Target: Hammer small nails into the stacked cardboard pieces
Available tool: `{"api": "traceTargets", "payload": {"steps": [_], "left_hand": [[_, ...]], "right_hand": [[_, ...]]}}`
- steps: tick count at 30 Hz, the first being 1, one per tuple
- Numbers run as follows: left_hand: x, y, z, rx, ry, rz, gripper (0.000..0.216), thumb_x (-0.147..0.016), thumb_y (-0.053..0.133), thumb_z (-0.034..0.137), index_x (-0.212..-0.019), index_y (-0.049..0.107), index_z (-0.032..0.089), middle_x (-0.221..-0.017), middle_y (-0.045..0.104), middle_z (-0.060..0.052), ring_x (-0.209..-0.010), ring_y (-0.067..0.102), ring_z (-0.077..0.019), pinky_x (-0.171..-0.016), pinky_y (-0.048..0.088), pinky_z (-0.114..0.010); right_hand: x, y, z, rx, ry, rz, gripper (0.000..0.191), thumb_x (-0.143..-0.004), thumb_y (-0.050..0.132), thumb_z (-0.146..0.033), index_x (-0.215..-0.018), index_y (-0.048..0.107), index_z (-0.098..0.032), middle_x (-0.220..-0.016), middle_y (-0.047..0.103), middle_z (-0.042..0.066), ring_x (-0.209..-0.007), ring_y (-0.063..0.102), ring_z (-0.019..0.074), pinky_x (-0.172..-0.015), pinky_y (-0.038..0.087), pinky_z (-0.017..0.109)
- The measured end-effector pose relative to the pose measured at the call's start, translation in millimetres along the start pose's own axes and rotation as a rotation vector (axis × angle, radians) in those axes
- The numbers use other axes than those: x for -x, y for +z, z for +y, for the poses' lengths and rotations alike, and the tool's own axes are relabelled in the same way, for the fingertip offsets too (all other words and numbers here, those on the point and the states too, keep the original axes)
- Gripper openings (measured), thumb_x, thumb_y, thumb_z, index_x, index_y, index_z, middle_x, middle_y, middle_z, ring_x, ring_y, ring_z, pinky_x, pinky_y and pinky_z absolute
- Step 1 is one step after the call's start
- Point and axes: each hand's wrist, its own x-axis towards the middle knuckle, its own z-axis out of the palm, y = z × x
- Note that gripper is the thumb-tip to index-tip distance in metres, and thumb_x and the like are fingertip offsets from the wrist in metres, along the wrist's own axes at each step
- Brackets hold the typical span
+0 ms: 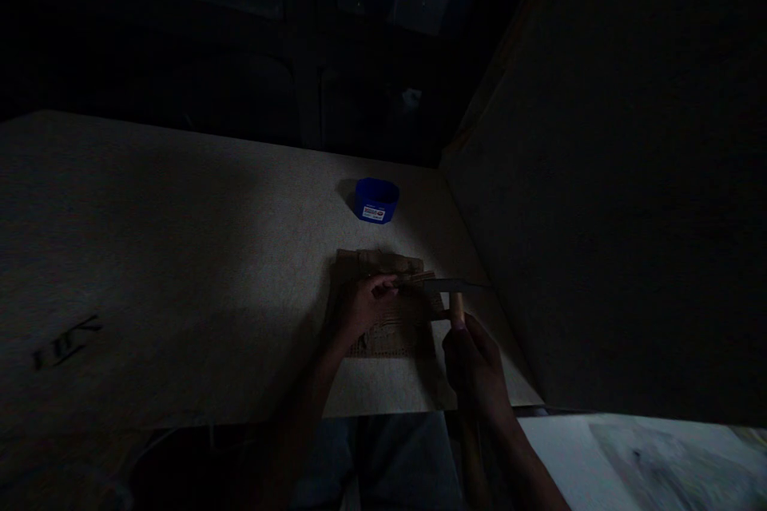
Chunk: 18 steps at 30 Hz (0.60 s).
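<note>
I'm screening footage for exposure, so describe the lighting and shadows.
Head view: very dark overall, background nearly black; the tabletop dimly lit; the blue container shadowed on its left; the left hand and right hand dim, so whatever the left fingertips pinch is unclear.

The single head-worn camera looks forward and down over the near edge of the desk (240,279), from close above, its view running from the wearer's lap (407,459) to beyond the far edge.
</note>
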Motion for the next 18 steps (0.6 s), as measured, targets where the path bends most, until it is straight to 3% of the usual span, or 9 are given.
{"api": "traceTargets", "payload": {"steps": [5,10,18], "left_hand": [[5,-11,1,-0.007,0.117,0.039,0.039,-0.084,0.065,0.018,-0.122,0.068,0.024,-0.106,0.075,-0.004,-0.099,0.069,-0.0171,-0.093,0.055,-0.032],[0,-4,-1,-0.066,0.204,-0.082,0.057,-0.081,0.071,0.017,-0.135,0.058,0.026,-0.125,0.069,-0.006,-0.117,0.064,-0.0213,-0.105,0.05,-0.039],[-16,13,-8,-0.062,0.141,-0.153,0.043,-0.083,0.067,0.009,-0.125,0.064,0.022,-0.107,0.076,-0.004,-0.098,0.072,-0.0178,-0.093,0.056,-0.033]], "right_hand": [[1,4,-2,-0.028,-0.038,-0.006,0.043,-0.082,0.067,-0.063,-0.085,0.051,-0.023,-0.057,0.035,-0.01,-0.04,0.027,0.0048,-0.034,0.021,0.014],[1,9,0,-0.053,-0.054,-0.024,0.042,-0.084,0.064,-0.063,-0.086,0.052,-0.023,-0.056,0.034,-0.01,-0.039,0.025,0.005,-0.034,0.021,0.015],[-2,8,3,-0.03,-0.055,-0.02,0.044,-0.085,0.062,-0.065,-0.091,0.053,-0.022,-0.059,0.034,-0.01,-0.042,0.025,0.0056,-0.036,0.021,0.016]]}}
